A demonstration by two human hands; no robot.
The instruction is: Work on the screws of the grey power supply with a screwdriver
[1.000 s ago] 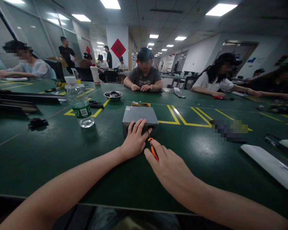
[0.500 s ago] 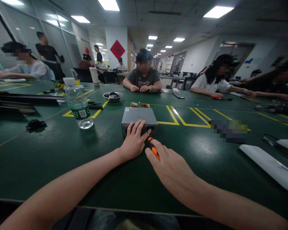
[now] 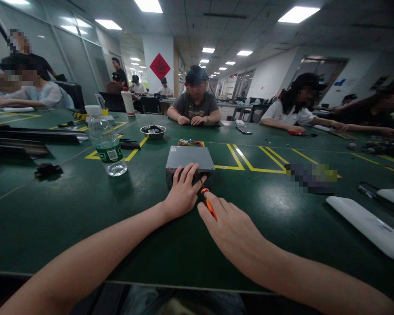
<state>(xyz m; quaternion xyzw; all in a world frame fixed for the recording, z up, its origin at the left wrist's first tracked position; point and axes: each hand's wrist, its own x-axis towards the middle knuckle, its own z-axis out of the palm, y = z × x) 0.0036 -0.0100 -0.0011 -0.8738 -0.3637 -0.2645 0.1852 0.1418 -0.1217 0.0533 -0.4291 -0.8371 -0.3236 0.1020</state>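
**Left hand bracing a metal box, right hand working a small screwdriver at its near face**

The grey metal box (image 3: 190,158) is sitting flat on the green table (image 3: 85,210), straight ahead of the person and just beyond both hands, with a bundle of coloured wires (image 3: 190,143) showing behind its far edge. It is looking like a sheet-metal case: stiff, fairly heavy for its size, smooth and probably a little slippery on the mat, with hard edges and corners. Taking it by its two long sides or pressing down on its lid is looking like the safest hold; the wires at the back are looking like the weak part.

The left hand (image 3: 184,192) is lying against the near face, fingers (image 3: 188,174) spread and laid over the front edge, pressing rather than gripping. The right hand (image 3: 233,232) is pinching the orange-handled screwdriver (image 3: 209,205) between thumb and forefinger, closed narrowly round the thin handle. The dark shaft is pointing up at the lower right part of the near face, just beside the left fingertips; whether the tip is touching the box cannot be told. The tool is light, stiff and easy to let roll.

A water bottle (image 3: 107,146) is standing to the left, well apart, and a metal bowl (image 3: 153,130) is sitting further back
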